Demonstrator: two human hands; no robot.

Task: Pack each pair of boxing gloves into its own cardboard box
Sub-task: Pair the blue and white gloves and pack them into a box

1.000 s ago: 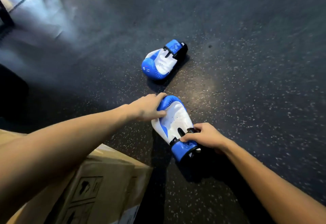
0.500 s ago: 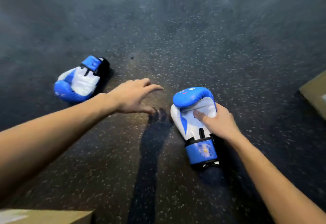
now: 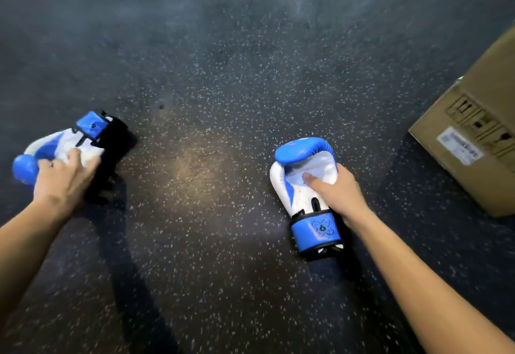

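Two blue-and-white boxing gloves lie on the dark speckled floor. My left hand (image 3: pixel 62 178) grips the left glove (image 3: pixel 60 144) at its white palm, near the left edge of view. My right hand (image 3: pixel 337 189) holds the right glove (image 3: pixel 302 166) from its right side, thumb pressed on the white palm; its blue cuff points toward me. A closed cardboard box (image 3: pixel 479 136) with a white label and handling symbols stands at the right edge, a short way from the right glove.
Dark rubber floor (image 3: pixel 211 158) with pale flecks spreads between and beyond the gloves. My arms' shadows fall on it in front of me.
My left hand has swung left and closed on the left glove. The view has turned right, bringing more of the cardboard box into sight. My right hand keeps its hold on the right glove.
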